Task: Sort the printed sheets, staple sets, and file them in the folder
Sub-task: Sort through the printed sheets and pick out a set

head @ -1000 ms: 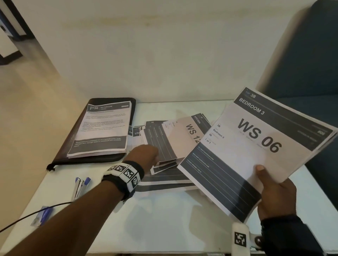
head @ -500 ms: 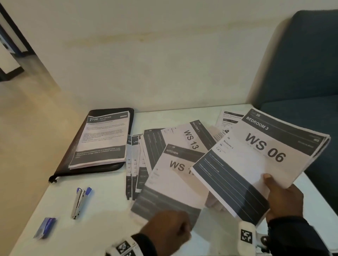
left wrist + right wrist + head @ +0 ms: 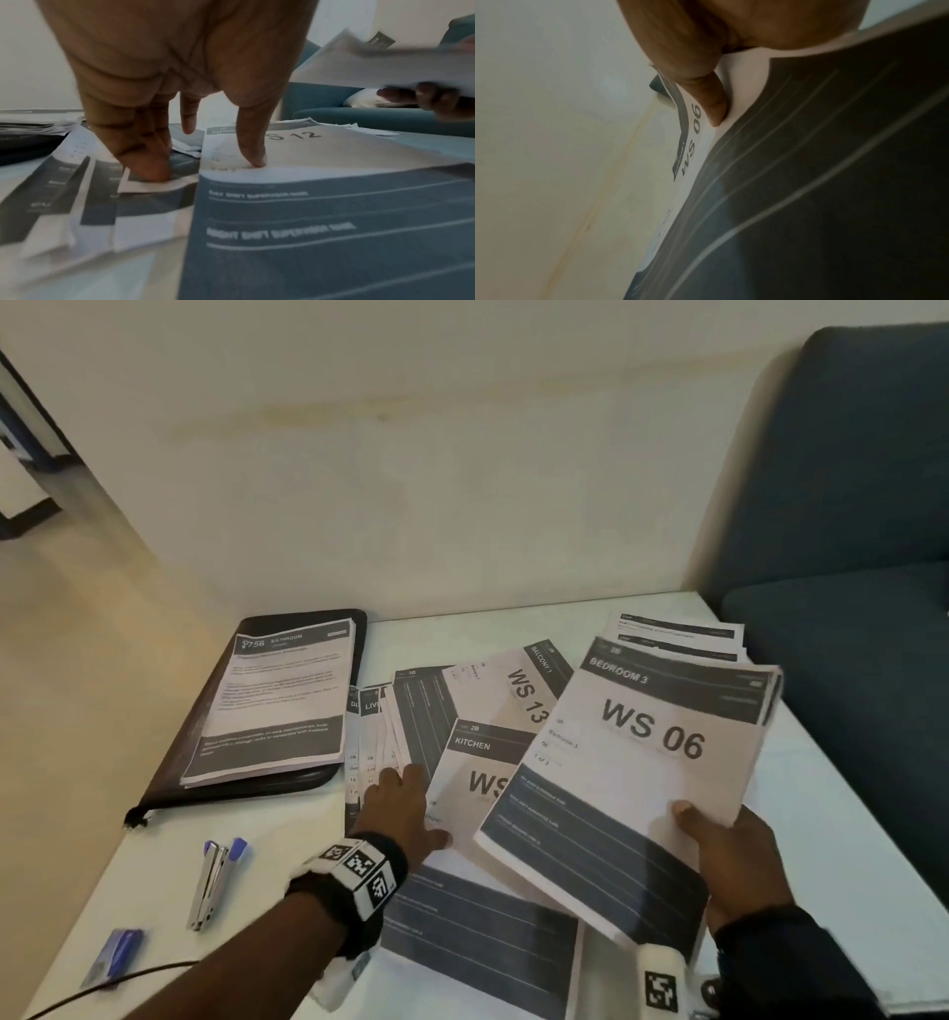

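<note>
Since a moment ago the left hand (image 3: 398, 806) has reached forward again, its straight fingers (image 3: 253, 146) pressing the fanned loose sheets (image 3: 411, 721) and the KITCHEN sheet (image 3: 475, 778) on the bench (image 3: 154, 880). Right hand's (image 3: 739, 855) grip pinches the WS 06 set (image 3: 637, 762), raised. Closed black folder (image 3: 246, 762) carries a BATHROOM set (image 3: 280, 706); stapler (image 3: 213, 880) lies nearby.

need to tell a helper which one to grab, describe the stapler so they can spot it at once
Start at the black folder on the left of the white table. Just in front of its near corner, left of the spread sheets, lies the stapler. It is the slim shiny metal bar with blue ends, unlike the small flat blue box nearer the table's front edge.
</note>
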{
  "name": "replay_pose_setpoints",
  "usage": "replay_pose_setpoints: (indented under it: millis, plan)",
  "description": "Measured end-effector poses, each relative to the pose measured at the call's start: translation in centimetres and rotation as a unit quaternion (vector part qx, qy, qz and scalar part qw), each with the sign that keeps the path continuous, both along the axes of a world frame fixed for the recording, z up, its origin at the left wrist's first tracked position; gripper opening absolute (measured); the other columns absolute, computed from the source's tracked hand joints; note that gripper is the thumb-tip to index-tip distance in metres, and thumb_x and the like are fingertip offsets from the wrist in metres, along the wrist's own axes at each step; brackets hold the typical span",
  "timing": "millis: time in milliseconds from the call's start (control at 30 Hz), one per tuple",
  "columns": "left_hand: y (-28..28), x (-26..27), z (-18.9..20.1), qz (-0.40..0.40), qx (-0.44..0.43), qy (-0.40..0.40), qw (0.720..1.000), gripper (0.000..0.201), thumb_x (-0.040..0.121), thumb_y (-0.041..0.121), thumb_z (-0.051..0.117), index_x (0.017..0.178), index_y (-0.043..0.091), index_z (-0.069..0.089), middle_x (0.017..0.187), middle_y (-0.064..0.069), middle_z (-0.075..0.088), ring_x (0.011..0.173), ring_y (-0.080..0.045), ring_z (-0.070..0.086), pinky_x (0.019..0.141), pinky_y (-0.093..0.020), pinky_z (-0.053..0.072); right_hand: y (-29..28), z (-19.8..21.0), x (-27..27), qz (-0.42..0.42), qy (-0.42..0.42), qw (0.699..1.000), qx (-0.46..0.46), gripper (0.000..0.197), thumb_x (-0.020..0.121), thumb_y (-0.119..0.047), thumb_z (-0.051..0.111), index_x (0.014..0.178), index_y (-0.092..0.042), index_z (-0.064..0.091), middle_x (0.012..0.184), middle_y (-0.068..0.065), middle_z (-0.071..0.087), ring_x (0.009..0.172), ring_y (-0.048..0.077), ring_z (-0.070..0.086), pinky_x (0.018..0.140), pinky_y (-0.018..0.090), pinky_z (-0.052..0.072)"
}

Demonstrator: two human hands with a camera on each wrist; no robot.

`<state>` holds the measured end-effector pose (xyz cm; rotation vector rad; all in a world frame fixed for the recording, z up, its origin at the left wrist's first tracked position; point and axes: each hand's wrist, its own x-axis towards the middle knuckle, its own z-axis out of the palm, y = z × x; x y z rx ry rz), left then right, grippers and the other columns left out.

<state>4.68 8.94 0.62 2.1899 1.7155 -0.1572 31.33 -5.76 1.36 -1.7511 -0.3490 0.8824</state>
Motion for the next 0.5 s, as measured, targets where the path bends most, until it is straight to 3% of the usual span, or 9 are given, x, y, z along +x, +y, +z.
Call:
replay_pose_setpoints:
  millis: [133, 200, 267, 333, 367, 433, 500]
  plan:
    - [0.5, -0.1, 0.1, 0.03, -0.046, -0.044, 0.998, 0.08, 0.076, 0.027, 0.078, 0.134, 0.023, 0.024, 0.124, -0.005, 0.053, 0.112, -0.025, 0.056, 0.093, -0.037, 0.047, 0.2, -0.5, -1.4, 0.083, 0.034, 0.996, -0.021, 0.019, 0.094, -0.013, 0.058, 0.113, -0.015, 0.061, 0.106, 0.005, 0.068, 0.096, 0.025, 0.061, 0.078, 0.039, 0.049]
    - [0.3, -0.3, 0.4, 0.035, -0.063, -0.06, 0.996, 0.072, 0.08, 0.02, 0.074, 0.135, 0.021, 0.027, 0.122, -0.004, 0.057, 0.111, -0.024, 0.058, 0.091, -0.033, 0.045, 0.4, -0.7, -2.1, 0.122, 0.033, 0.991, -0.036, 0.021, 0.095, -0.015, 0.057, 0.116, -0.015, 0.06, 0.106, 0.005, 0.069, 0.095, 0.025, 0.063, 0.073, 0.037, 0.05]
    - [0.2, -0.6, 0.5, 0.023, -0.081, -0.07, 0.994, 0.044, 0.088, 0.018, 0.064, 0.125, 0.02, 0.041, 0.114, 0.0, 0.058, 0.106, -0.021, 0.057, 0.089, -0.028, 0.042, 0.6, -0.9, -2.5, 0.143, 0.033, 0.988, -0.048, 0.024, 0.095, -0.018, 0.058, 0.119, -0.015, 0.059, 0.108, 0.006, 0.068, 0.097, 0.027, 0.063, 0.079, 0.041, 0.053]
    - [0.2, -1.1, 0.4, 0.024, -0.116, -0.163, 0.98, 0.014, 0.094, 0.017, 0.054, 0.107, 0.018, 0.056, 0.105, 0.003, 0.063, 0.1, -0.022, 0.06, 0.092, -0.033, 0.046, 0.7, -1.2, -2.7, 0.161, 0.032, 0.985, -0.058, 0.026, 0.095, -0.021, 0.058, 0.12, -0.016, 0.057, 0.112, 0.007, 0.067, 0.1, 0.028, 0.062, 0.092, 0.05, 0.051]
    - [-0.1, -1.2, 0.5, 0.04, -0.136, -0.235, 0.962, 0.014, 0.096, 0.017, 0.05, 0.105, 0.018, 0.061, 0.106, 0.004, 0.066, 0.099, -0.021, 0.061, 0.094, -0.038, 0.047, 0.8, -1.3, -2.8, 0.168, 0.031, 0.983, -0.061, 0.026, 0.095, -0.022, 0.058, 0.121, -0.017, 0.056, 0.114, 0.007, 0.066, 0.102, 0.029, 0.062, 0.095, 0.052, 0.049]
    - [-1.2, -1.1, 1.0, 0.084, -0.155, -0.349, 0.92, 0.022, 0.101, 0.021, 0.043, 0.115, 0.021, 0.06, 0.116, 0.009, 0.065, 0.105, -0.015, 0.058, 0.097, -0.035, 0.042, 0.9, -1.3, -3.2, 0.174, 0.029, 0.983, -0.059, 0.027, 0.095, -0.023, 0.058, 0.121, -0.018, 0.055, 0.116, 0.006, 0.065, 0.103, 0.029, 0.061, 0.098, 0.052, 0.048]
    - [-2.5, -0.8, 1.4, 0.094, -0.162, -0.406, 0.895, 0.03, 0.098, 0.044, 0.042, 0.121, 0.03, 0.056, 0.124, 0.013, 0.062, 0.116, -0.012, 0.055, 0.102, -0.035, 0.038, 1.1, -1.3, -3.6, 0.178, 0.027, 0.982, -0.056, 0.028, 0.095, -0.024, 0.059, 0.122, -0.018, 0.055, 0.117, 0.005, 0.065, 0.104, 0.028, 0.061, 0.098, 0.052, 0.048]
